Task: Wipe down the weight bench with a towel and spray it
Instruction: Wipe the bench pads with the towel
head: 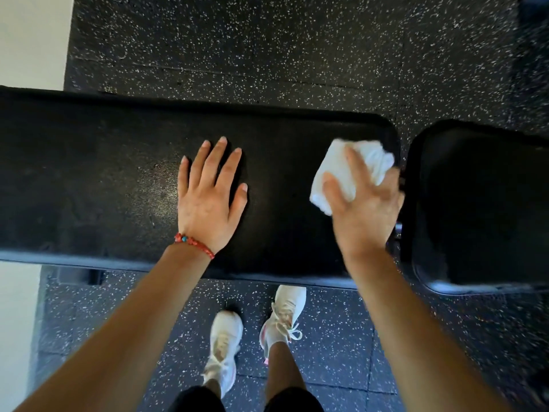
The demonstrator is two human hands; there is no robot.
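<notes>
A black padded weight bench [104,179] runs across the view, with a long back pad on the left and a separate seat pad [481,209] on the right. My left hand [208,197] lies flat on the long pad, fingers spread, holding nothing; a red bead bracelet circles its wrist. My right hand [365,203] presses a crumpled white towel [347,171] against the right end of the long pad, near the gap between the pads. The hand is motion-blurred. No spray bottle is in view.
Black rubber gym floor with white speckles [267,49] surrounds the bench. My feet in white sneakers [285,316] stand close against the near side of the bench. A white wall [29,40] borders the left edge.
</notes>
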